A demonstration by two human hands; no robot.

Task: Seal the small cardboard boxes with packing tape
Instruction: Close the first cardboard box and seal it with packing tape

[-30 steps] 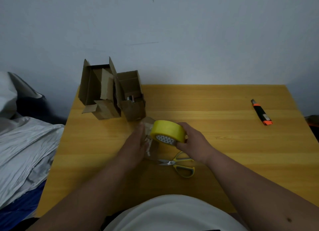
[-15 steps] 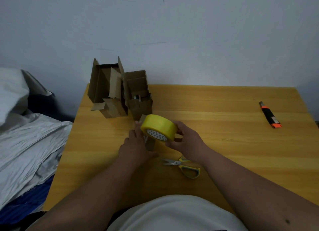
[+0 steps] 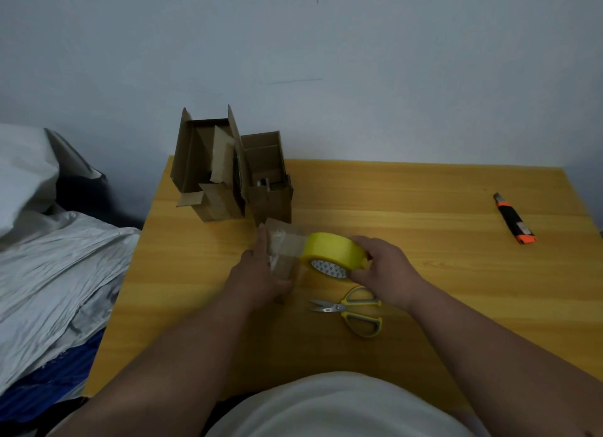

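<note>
yellow tape roll gripped in right hand; left hand fingers curled round the small box: pull tape taut, flat across.

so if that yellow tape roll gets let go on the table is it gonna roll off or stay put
The yellow tape roll is round and held tilted by the right hand, so on its edge it could roll. A strip already runs from it onto the small box that the left hand steadies, which would probably tether it. Laid flat, it should stay put.
</note>
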